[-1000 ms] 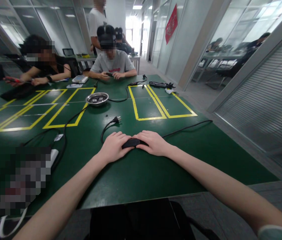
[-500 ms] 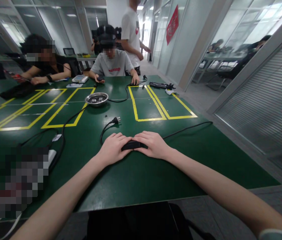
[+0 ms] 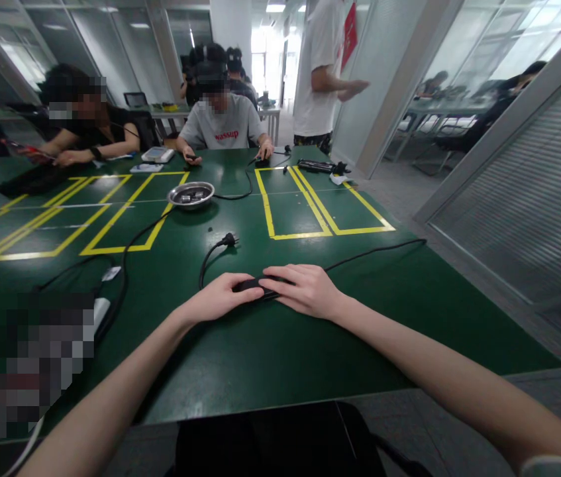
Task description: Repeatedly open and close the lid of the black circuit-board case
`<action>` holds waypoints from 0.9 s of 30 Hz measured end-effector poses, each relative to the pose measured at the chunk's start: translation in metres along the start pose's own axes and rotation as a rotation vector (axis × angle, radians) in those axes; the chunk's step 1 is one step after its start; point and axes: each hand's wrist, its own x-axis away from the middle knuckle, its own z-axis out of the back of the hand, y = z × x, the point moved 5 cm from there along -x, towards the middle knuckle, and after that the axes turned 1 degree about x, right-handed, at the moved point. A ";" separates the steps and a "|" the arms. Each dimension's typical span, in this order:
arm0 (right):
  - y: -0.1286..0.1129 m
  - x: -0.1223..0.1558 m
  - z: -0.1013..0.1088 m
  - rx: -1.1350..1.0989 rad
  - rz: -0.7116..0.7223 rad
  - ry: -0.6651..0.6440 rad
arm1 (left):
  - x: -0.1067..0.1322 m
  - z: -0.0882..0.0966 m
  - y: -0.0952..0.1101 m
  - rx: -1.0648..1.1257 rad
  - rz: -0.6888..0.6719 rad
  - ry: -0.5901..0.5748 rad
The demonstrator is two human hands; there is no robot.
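A black power adapter (image 3: 249, 285) lies low over the green table in front of me, partly hidden by my fingers. My left hand (image 3: 218, 297) closes on its left end, with the thumb along the near side. Over its right end my right hand (image 3: 307, 290) is closed, fingers lying across the top. A thick black cord with a power plug (image 3: 231, 240) curves out past my left hand. From beside my right hand, a thin black cable (image 3: 374, 252) runs across the table to the right.
A metal bowl (image 3: 173, 198) with small metal parts stands beyond the plug. Yellow tape outlines (image 3: 303, 234) mark the green table (image 3: 300, 364). A blurred-out object (image 3: 36, 371) lies at left. Two people sit across; one handles black items. A folded black tripod (image 3: 322, 167) lies far right.
My left hand has shifted and flattened, its thumb now further along the adapter. My right fingers reach a little further left over it. The standing person in the background has moved right.
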 end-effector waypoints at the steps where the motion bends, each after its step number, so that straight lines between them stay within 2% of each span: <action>1: 0.002 -0.001 -0.002 -0.016 -0.035 -0.013 | -0.001 0.001 -0.002 0.021 -0.010 0.035; 4: 0.008 -0.004 -0.011 -0.088 -0.136 -0.104 | -0.002 0.001 -0.006 -0.004 -0.079 0.144; 7: 0.010 -0.007 -0.015 -0.137 -0.196 -0.160 | 0.000 0.000 -0.004 -0.297 -0.167 0.263; 10: 0.010 -0.008 -0.013 -0.138 -0.215 -0.139 | 0.001 -0.002 0.002 -0.519 -0.283 0.301; 13: 0.010 -0.007 -0.010 -0.077 -0.192 -0.080 | 0.001 0.000 0.003 -0.619 -0.334 0.330; 18: 0.014 -0.004 -0.006 -0.071 -0.203 0.011 | 0.003 0.005 0.000 -0.654 -0.342 0.361; 27: 0.015 -0.005 -0.006 -0.144 -0.168 0.032 | 0.005 0.003 0.007 -0.612 -0.372 0.365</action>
